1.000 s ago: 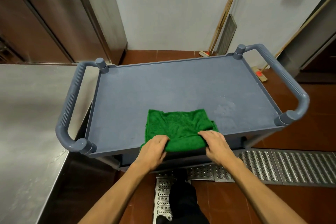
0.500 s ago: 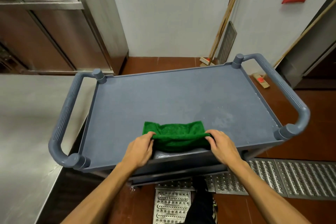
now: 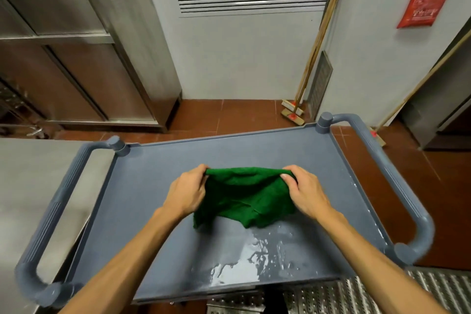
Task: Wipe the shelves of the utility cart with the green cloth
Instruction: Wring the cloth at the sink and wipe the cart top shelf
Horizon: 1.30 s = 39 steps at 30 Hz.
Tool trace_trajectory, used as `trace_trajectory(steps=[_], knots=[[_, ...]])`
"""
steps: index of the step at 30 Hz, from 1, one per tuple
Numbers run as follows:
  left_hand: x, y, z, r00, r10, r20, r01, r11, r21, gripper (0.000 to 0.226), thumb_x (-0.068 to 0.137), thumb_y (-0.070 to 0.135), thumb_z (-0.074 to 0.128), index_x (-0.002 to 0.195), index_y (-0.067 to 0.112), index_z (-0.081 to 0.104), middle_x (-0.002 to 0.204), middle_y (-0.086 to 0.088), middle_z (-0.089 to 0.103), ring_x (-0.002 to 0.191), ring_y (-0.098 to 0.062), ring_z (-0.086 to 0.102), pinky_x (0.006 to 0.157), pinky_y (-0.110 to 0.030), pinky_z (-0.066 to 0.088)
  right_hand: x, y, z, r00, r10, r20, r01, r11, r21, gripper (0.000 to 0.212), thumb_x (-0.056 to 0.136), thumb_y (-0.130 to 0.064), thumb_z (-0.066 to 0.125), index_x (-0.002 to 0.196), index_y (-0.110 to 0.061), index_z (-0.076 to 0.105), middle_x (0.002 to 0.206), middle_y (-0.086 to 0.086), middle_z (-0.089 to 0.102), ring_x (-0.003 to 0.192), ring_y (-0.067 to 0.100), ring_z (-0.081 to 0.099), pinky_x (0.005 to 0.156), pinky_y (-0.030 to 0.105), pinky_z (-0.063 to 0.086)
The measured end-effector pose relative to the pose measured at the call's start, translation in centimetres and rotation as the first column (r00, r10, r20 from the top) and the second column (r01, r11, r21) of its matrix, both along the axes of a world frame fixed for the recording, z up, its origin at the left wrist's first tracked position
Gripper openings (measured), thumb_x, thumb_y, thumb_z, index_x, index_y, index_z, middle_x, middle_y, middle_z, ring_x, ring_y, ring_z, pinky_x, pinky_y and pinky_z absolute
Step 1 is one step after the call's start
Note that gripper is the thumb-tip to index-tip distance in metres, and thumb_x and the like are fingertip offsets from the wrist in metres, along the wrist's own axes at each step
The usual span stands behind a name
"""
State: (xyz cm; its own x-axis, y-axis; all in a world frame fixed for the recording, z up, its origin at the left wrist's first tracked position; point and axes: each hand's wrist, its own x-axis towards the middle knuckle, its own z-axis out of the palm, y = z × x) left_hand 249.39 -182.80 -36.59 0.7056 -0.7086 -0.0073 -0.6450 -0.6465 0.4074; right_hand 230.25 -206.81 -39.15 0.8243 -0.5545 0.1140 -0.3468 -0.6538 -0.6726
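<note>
The left hand (image 3: 187,192) and right hand (image 3: 307,192) each pinch a far corner of the green cloth (image 3: 244,199), fingers curled round its stretched top edge. That edge runs left to right, along the length of the utility cart (image 3: 153,201). The cloth hangs toward the person, its lower edge on the top shelf just beyond a wet patch (image 3: 251,255). Both hands sit equally near.

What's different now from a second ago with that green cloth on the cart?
The left hand and right hand carried the green cloth from the near edge of the top shelf toward its middle. They now pinch its upper corners and hold them raised, while the lower part drapes on the shelf. A wet patch now shows near the front edge. The cart and the brooms by the wall stayed put.
</note>
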Motion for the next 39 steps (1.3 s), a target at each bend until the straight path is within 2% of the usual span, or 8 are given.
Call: trace_trajectory(steps=[9,14,19,24,28,30,32,39], knots=[[3.9,-11.9,3.7,0.999,-0.008,0.032,0.008,1.000,-0.021,0.021,0.103,0.020,0.044,0.120,0.022,0.056,0.111,-0.010,0.071,0.100,-0.037,0.063,0.076,-0.041,0.052,3.7,-12.7,3.6,0.995,-0.051,0.086,0.052,0.999,-0.009,0.019,0.098,-0.022,0.055,0.110,-0.014,0.067,0.107,0.004,0.069,0.097,0.021,0.061,0.084,0.031,0.046],[7.0,-19.1,5.3,0.993,0.007,0.116,0.001,0.998,-0.068,0.023,0.101,0.020,0.045,0.119,0.025,0.057,0.113,-0.009,0.071,0.101,-0.036,0.064,0.081,-0.046,0.055,6.0,-19.2,5.0,0.990,-0.097,0.107,0.104,0.993,-0.061,0.022,0.098,-0.023,0.051,0.113,-0.018,0.067,0.112,0.003,0.067,0.104,0.022,0.058,0.092,0.039,0.048],[7.4,-23.4,3.4,0.988,-0.023,0.152,0.036,0.996,-0.082,0.036,0.095,0.010,0.048,0.127,0.022,0.059,0.121,-0.007,0.069,0.107,-0.036,0.062,0.085,-0.045,0.054,6.5,-22.6,3.4,0.983,-0.134,0.123,0.149,0.982,-0.115,0.022,0.099,-0.018,0.050,0.114,-0.017,0.066,0.112,0.003,0.065,0.104,0.023,0.054,0.090,0.035,0.044],[5.1,-22.9,-4.9,0.992,-0.129,-0.006,0.128,0.981,0.142,0.045,0.088,0.005,0.049,0.129,0.023,0.058,0.126,-0.006,0.065,0.118,-0.032,0.057,0.083,-0.044,0.053,3.6,-22.6,-4.2,0.993,-0.101,-0.056,0.091,0.985,-0.149,0.020,0.092,-0.013,0.062,0.111,-0.015,0.069,0.110,0.006,0.069,0.100,0.031,0.058,0.088,0.040,0.047],[1.3,-20.6,-10.1,0.977,-0.154,-0.147,0.190,0.943,0.274,0.054,0.085,0.011,0.044,0.137,0.020,0.054,0.140,-0.007,0.059,0.130,-0.032,0.053,0.095,-0.045,0.051,0.5,-20.4,-9.8,0.950,-0.002,-0.311,-0.018,0.998,-0.061,0.028,0.091,-0.011,0.064,0.119,-0.015,0.069,0.129,0.003,0.065,0.108,0.030,0.057,0.100,0.034,0.042],[-0.5,-19.4,-11.6,0.972,-0.129,-0.194,0.180,0.946,0.271,0.066,0.084,0.001,0.043,0.147,0.021,0.046,0.156,0.001,0.043,0.146,-0.026,0.036,0.108,-0.044,0.044,-0.9,-19.1,-11.5,0.952,-0.009,-0.305,0.001,1.000,-0.025,0.035,0.088,-0.006,0.066,0.122,-0.014,0.068,0.135,0.002,0.061,0.107,0.029,0.055,0.101,0.023,0.034],[-1.3,-18.5,-12.4,0.974,-0.112,-0.197,0.158,0.960,0.230,0.069,0.085,-0.003,0.043,0.150,0.021,0.042,0.160,0.004,0.035,0.150,-0.024,0.028,0.113,-0.044,0.040,-1.6,-18.4,-12.3,0.962,-0.039,-0.272,0.037,0.999,-0.011,0.036,0.087,-0.003,0.068,0.121,-0.013,0.069,0.133,0.004,0.062,0.104,0.031,0.056,0.097,0.016,0.030],[-2.6,-16.9,-12.9,0.973,-0.109,-0.205,0.145,0.975,0.167,0.056,0.096,0.004,0.045,0.149,0.019,0.044,0.159,0.003,0.038,0.150,-0.024,0.029,0.116,-0.041,0.036,-2.8,-16.5,-11.3,0.967,-0.063,-0.247,0.061,0.998,-0.015,0.032,0.091,-0.004,0.063,0.121,-0.012,0.068,0.128,0.008,0.065,0.104,0.035,0.056,0.096,0.029,0.036]])
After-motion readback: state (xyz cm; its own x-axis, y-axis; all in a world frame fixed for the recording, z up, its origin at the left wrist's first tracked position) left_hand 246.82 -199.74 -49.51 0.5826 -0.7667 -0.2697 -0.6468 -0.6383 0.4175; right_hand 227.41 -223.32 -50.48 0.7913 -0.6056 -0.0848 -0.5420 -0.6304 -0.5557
